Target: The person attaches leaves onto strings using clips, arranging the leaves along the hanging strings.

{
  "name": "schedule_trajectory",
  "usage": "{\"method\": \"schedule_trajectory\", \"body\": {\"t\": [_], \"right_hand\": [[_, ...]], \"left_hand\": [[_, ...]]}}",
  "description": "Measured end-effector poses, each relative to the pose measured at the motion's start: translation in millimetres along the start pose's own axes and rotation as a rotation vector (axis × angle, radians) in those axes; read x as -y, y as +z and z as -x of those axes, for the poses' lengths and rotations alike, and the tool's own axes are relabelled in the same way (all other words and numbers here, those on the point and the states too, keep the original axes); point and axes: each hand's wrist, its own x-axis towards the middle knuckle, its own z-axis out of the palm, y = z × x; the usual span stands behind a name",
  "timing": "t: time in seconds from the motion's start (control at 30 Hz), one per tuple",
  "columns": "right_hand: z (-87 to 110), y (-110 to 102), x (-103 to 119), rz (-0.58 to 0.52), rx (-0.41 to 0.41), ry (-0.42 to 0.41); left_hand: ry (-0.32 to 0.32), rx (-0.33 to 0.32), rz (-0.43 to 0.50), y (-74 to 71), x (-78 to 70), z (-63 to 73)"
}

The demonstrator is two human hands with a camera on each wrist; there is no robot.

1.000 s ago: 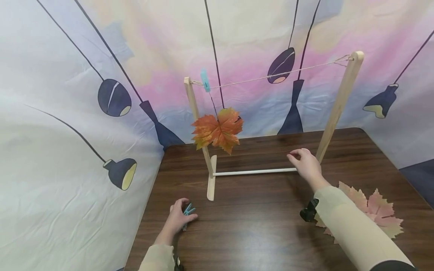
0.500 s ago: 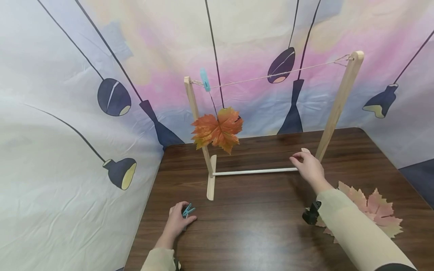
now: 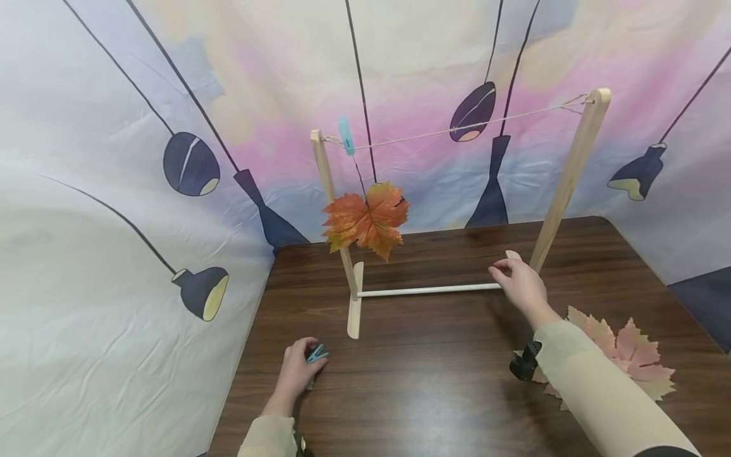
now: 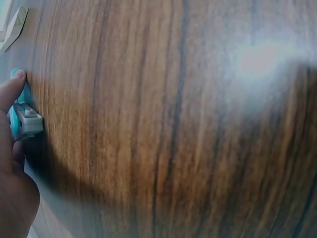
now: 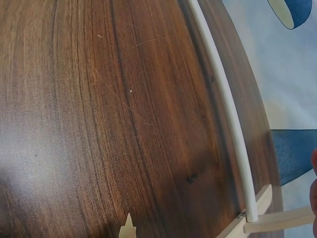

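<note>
My left hand (image 3: 296, 369) is low over the table at the left, with a light-blue clothespin (image 3: 316, 353) pinched between thumb and fingers. In the left wrist view, the thumb presses one blue arm of the clothespin (image 4: 19, 121), whose grey part shows beside it. My right hand (image 3: 521, 284) hovers by the foot of the right post, fingers loosely bent, nothing visible in them. An orange maple leaf (image 3: 371, 219) hangs by its stem from another blue clothespin (image 3: 346, 135) on the string (image 3: 422, 135). Pinkish leaves (image 3: 636, 355) lie partly hidden under the right forearm.
The wooden stand has a left post (image 3: 324, 168), a right post (image 3: 571, 178) and a white crossbar (image 3: 428, 291) low between them. Its foot (image 3: 355, 317) rests on the brown table (image 3: 422, 368). A painted cloth (image 3: 274, 57) hangs behind.
My left thumb has drawn in closer against the clothespin. The right hand has shifted very slightly to the right, and the hanging leaf stays put.
</note>
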Motion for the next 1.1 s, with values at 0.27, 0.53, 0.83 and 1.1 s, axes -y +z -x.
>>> {"method": "schedule_trajectory", "body": {"t": [0.27, 0.53, 0.83, 1.1], "right_hand": [[0.5, 3.4, -3.1, 0.001, 0.003, 0.005], [0.9, 4.7, -4.6, -0.009, 0.008, 0.015], [2.5, 5.3, -7.6, 0.008, 0.002, 0.013], [3.0, 8.2, -11.9, -0.004, 0.003, 0.000]], "left_hand": [[-0.003, -0.008, -0.010, -1.2, 3.5, -0.5], [-0.073, -0.021, 0.059, -1.7, -0.3, -6.0], [-0.180, -0.097, 0.315, -10.4, -5.5, -12.7], [-0.192, -0.162, 0.387, -19.2, -2.5, -14.7]]}}
